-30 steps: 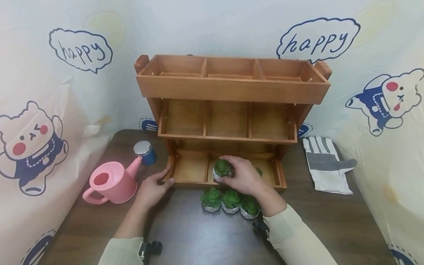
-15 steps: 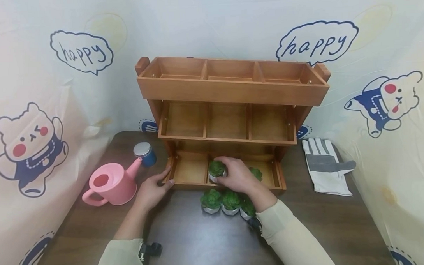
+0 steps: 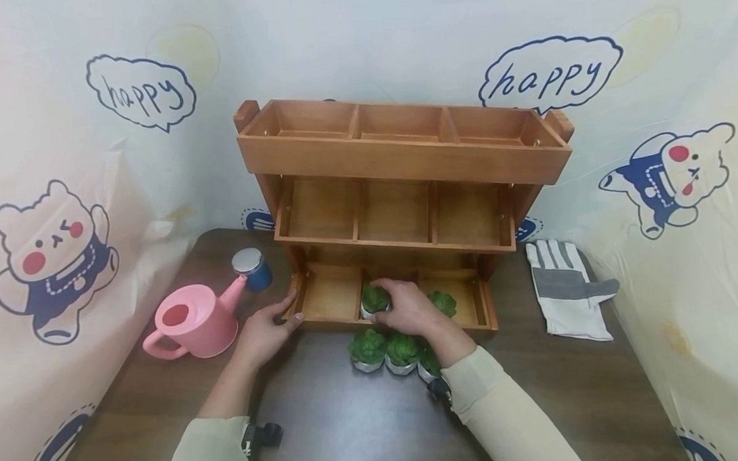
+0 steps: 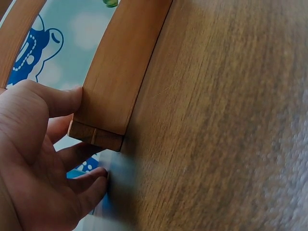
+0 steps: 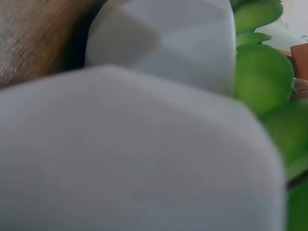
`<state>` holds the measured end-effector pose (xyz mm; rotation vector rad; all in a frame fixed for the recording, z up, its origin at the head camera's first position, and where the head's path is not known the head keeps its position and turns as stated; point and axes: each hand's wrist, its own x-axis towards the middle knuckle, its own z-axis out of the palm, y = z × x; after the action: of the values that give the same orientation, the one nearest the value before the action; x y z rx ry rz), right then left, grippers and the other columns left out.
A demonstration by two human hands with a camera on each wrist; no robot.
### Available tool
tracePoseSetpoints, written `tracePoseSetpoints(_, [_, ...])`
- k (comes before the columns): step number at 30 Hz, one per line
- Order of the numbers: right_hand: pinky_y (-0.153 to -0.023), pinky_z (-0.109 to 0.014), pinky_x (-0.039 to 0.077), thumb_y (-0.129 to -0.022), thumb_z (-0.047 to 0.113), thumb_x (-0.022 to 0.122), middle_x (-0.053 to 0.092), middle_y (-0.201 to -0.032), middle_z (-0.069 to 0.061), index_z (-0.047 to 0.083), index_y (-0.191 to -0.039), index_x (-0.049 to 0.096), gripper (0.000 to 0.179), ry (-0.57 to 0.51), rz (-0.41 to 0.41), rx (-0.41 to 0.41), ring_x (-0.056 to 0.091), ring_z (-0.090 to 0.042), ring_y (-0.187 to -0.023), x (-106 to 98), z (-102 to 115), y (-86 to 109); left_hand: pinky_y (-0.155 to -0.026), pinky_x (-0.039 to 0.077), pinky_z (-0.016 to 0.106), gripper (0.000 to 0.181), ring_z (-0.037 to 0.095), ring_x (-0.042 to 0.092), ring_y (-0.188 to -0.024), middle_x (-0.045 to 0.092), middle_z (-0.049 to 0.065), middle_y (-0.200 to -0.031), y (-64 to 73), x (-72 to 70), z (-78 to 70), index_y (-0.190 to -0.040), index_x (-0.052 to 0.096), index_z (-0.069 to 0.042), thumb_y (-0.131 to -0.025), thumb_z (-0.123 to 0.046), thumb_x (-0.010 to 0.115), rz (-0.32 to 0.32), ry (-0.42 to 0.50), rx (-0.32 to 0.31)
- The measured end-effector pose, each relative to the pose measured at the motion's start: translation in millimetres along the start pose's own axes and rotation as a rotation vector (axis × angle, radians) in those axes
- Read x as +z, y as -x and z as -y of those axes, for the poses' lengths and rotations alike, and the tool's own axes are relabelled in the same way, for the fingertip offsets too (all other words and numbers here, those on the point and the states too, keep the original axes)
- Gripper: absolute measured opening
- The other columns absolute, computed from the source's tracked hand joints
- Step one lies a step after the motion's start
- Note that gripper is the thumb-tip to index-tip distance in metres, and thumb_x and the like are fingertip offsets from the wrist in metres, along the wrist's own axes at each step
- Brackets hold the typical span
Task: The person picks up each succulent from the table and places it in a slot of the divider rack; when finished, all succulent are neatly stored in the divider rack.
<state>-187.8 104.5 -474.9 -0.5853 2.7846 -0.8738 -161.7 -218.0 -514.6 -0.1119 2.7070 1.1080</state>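
Head view: right hand [image 3: 408,307] pinches a potted succulent [image 3: 375,298] between thumb and fingers. Over the last second it has shifted towards 9 o'clock and lower; judged nearly seated in the bottom middle compartment of the wooden shelf [image 3: 403,156], floor contact cannot tell. Second succulent [image 3: 443,303] at 3 o'clock, row of three succulents [image 3: 401,350] at 5. Left hand [image 3: 264,334] grips the shelf's 8 o'clock corner, thumb against front. Grained wood; faceted pale pots; rounded glossy leaves.
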Motion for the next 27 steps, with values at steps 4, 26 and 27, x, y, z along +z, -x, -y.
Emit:
tracePoseSetpoints(4, [-0.105, -0.043, 0.051, -0.086, 0.034, 0.083, 0.067, -0.135, -0.009, 0.014, -0.144, 0.059, 0.066, 0.000, 0.004, -0.001, 0.064, -0.025, -0.120, 3, -5, 1.0, -0.110, 0.032, 0.075, 0.066, 0.048, 0.039, -0.146, 0.043, 0.018, -0.160, 0.7, 0.8, -0.1, -0.159, 0.041, -0.039, -0.099, -0.052, 0.065, 0.011, 0.005, -0.010])
tracePoseSetpoints(26, [-0.099, -0.041, 0.056, -0.093, 0.020, 0.080, 0.064, -0.140, -0.012, 0.005, -0.147, 0.055, 0.062, -0.226, -0.078, -0.023, 0.068, -0.028, -0.119, -14, -17, 40.5, -0.110, 0.033, 0.074, 0.065, 0.047, 0.041, -0.145, 0.045, 0.019, -0.158, 0.3, 0.3, 0.5, -0.158, 0.043, -0.037, -0.099, -0.050, 0.065, -0.007, -0.001, 0.012])
tracePoseSetpoints(27, [-0.099, -0.042, 0.057, -0.093, 0.021, 0.080, 0.065, -0.139, -0.012, 0.006, -0.147, 0.055, 0.061, -0.227, -0.086, -0.020, 0.068, -0.028, -0.118, -15, -17, 43.1, -0.110, 0.034, 0.074, 0.064, 0.047, 0.041, -0.145, 0.045, 0.019, -0.158, 0.6, 0.4, 0.4, -0.158, 0.043, -0.036, -0.099, -0.050, 0.065, -0.010, -0.001, 0.014])
